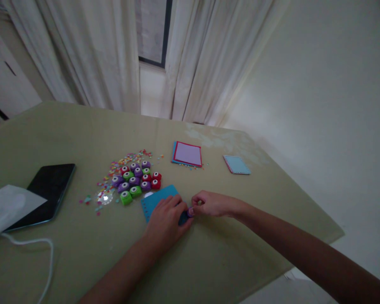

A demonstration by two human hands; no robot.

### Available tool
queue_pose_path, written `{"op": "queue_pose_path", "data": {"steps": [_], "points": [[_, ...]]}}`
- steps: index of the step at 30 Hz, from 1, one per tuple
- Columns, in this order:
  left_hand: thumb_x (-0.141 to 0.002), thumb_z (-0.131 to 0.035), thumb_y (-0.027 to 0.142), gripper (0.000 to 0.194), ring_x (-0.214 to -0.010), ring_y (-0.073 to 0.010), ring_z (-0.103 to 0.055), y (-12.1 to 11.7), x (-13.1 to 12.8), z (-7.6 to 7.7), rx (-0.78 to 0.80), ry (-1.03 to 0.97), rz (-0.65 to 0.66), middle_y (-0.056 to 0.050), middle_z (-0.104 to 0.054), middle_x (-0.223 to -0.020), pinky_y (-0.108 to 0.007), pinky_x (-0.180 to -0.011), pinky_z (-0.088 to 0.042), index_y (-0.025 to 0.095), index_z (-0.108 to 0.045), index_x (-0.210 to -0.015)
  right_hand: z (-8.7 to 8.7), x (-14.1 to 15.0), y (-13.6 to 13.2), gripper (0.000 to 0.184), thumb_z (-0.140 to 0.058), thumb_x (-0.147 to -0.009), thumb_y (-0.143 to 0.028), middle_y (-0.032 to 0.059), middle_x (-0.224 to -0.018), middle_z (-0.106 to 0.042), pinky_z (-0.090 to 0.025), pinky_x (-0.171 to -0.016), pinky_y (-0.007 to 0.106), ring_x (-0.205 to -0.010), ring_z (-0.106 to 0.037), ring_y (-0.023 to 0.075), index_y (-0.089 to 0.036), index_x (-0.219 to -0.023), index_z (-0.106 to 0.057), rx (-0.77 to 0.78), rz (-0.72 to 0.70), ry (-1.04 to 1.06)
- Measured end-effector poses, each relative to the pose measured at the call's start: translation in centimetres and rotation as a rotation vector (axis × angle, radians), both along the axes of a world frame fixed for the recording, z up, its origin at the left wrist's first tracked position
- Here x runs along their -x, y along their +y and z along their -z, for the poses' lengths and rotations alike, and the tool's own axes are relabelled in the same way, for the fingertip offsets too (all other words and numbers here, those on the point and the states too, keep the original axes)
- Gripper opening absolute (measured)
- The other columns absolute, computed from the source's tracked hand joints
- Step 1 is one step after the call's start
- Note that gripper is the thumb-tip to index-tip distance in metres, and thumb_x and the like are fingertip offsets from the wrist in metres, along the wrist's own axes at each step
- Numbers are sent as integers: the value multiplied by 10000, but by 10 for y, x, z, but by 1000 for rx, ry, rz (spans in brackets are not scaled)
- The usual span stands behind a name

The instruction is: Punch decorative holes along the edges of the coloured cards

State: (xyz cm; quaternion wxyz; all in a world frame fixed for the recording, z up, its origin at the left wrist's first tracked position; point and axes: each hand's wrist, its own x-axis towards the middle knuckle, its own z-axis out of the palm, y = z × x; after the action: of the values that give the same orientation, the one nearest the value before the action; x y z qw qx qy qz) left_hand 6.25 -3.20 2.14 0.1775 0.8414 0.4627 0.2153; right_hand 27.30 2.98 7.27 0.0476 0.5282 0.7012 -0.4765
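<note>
**Blue card (pixel 160 195) in hand, holes (pixel 145 210) down its left edge**

Desk (pixel 88 135): fills most of the view. Right edge slants toward the person; right forearm crosses above it near the corner. Most room to move lies right of the hands; far side has space before the curtains (pixel 91 55).

Tablet (pixel 52 181): at left, white sheet (pixel 11 204) overlapping it, well apart from the work.

2 hands. Left hand (pixel 167 213) lies over the blue card, fingers bent, holding it on the desk; thumb by the near right corner. Right hand (pixel 209 204) closed, thumb and fingers gripping 1 purple punch (pixel 190 211) at that corner.

Progress, judged: partway. Left edge holed; far edge looks plain; the covered edges cannot be told. Light blue card (pixel 237 164), off right, has holed edges. Card stack (pixel 188 154), beyond the blue card: no holes made out on its top card.

Punches (pixel 134 180): red, green and purple cluster just beyond the card's left side, limiting room there.

Paper scraps (pixel 126 160): smallest, strewn around the cluster.
</note>
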Motion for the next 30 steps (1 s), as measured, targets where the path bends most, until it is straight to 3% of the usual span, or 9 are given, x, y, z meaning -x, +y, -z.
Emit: {"op": "queue_pose_path", "data": {"steps": [5,9,15,19,22,25,27,30], "points": [[-965,-736,295,123,-1021,-306,-649,-3,1,2,-48,2,5,-70,-689,-1074,-433,-869,-485,221,-686,-1051,1,-14,-17,569,-844,-749,-723,-47,-658,-518,-271,-578,264,-651,-414,133,-182,-791,-670,-3,174,58],[-985,-717,327,165,-1046,-293,-644,-4,3,4,-74,-15,8,-71,-693,-1120,-424,-905,-491,234,-678,-1117,-2,-30,-22,555,-871,-728,-696,-38,-673,-568,-289,-579,261,-647,-449,134,-176,-818,-701,-48,249,71],[-984,-714,307,157,-1046,-309,-644,-4,5,6,-99,-11,29,-85,-694,-1115,-443,-918,-507,223,-710,-1117,-1,-62,4,420,-823,-768,-565,-45,-621,-547,-283,-573,270,-595,-453,138,-169,-801,-684,-371,455,13],[-984,-724,269,124,-1022,-277,-651,-5,8,7,-115,3,80,-64,-703,-1108,-408,-897,-512,241,-735,-1104,1,-57,18,261,-746,-843,-425,-54,-622,-510,-294,-594,278,-605,-456,152,-183,-831,-649,-571,505,30],[-992,-728,276,95,-1027,-270,-655,-7,11,5,-131,24,132,-42,-718,-1082,-410,-905,-507,272,-758,-1082,1,-25,17,160,-688,-912,-339,-44,-661,-544,-348,-631,277,-639,-496,158,-181,-928,-682,-658,421,106],[-996,-721,302,201,-1131,-325,-640,-10,13,2,-151,46,107,-81,-724,-1201,-505,-997,-487,263,-749,-1190,2,23,13,169,-745,-919,-302,-29,-747,-614,-415,-682,274,-684,-546,152,-190,-1046,-742,-662,232,206],[-982,-727,335,328,-1232,-387,-604,-12,16,1,-161,59,54,-147,-696,-1313,-587,-1061,-455,214,-717,-1287,4,55,15,221,-783,-914,-270,11,-949,-694,-461,-741,276,-759,-596,150,-209,-1125,-769,-671,88,267],[-958,-732,386,456,-1314,-429,-564,-13,21,1,-165,76,10,-191,-671,-1379,-637,-1118,-422,180,-682,-1362,9,94,23,253,-751,-981,-268,78,-1207,-695,-505,-910,318,-985,-660,195,-216,-1227,-779,-747,-174,306]]}}
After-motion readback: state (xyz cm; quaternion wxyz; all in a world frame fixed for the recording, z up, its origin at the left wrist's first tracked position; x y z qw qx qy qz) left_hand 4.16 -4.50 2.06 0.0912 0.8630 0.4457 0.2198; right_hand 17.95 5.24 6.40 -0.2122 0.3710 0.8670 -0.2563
